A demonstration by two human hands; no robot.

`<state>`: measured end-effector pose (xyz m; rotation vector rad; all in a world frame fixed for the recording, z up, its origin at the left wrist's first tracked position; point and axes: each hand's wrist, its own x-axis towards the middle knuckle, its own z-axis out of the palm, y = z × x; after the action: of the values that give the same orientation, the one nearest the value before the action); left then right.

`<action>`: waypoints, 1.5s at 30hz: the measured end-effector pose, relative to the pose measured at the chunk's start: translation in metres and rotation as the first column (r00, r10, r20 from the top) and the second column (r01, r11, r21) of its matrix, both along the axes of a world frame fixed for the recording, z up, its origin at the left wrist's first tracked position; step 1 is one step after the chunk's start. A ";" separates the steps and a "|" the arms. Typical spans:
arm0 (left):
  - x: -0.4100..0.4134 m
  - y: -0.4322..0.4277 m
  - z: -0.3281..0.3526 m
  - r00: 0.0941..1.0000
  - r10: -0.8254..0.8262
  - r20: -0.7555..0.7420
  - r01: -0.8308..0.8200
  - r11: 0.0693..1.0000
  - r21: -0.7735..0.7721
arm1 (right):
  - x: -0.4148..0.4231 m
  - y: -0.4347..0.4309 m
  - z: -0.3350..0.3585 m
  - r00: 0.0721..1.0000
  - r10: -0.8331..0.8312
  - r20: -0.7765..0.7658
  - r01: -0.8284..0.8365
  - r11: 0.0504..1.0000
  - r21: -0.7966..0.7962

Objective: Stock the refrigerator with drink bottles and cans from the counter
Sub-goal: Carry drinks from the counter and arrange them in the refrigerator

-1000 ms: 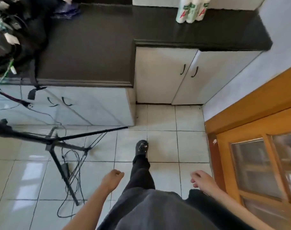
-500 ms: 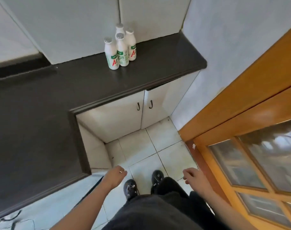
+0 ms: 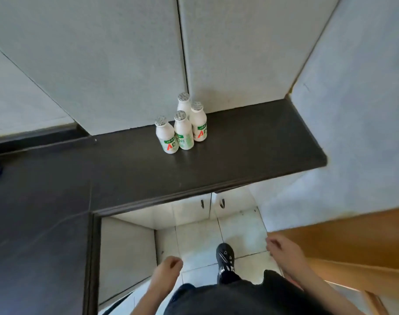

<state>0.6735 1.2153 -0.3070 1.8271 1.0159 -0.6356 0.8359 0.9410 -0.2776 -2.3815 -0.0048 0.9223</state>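
Several small white drink bottles (image 3: 183, 129) with foil caps and red-and-green labels stand in a tight cluster on the dark counter (image 3: 251, 144), close to the wall. My left hand (image 3: 167, 270) hangs low at my side with loosely curled fingers and holds nothing. My right hand (image 3: 282, 248) also hangs low with loosely curled fingers, empty, beside the wooden door. Both hands are well below and in front of the counter's edge, far from the bottles. No refrigerator is in view.
The counter is L-shaped and runs on to the left (image 3: 34, 212). White cabinet doors (image 3: 207, 201) sit under it. An orange wooden door (image 3: 353, 242) stands at the right. My black shoe (image 3: 225, 258) is on the tiled floor.
I have stepped closer to the counter, so the bottles now sit larger and nearer the middle of view. Both hands stay low and empty at my sides.
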 end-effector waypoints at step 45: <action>0.229 0.173 0.105 0.622 0.105 0.776 -0.191 0.981 0.020 | 0.151 0.298 0.086 0.492 0.192 0.849 -0.346 0.938 -0.012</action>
<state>0.9030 1.3881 -0.2023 1.7973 0.5827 0.3363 0.9870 1.2393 -0.1911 -2.4565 -0.8303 -0.2304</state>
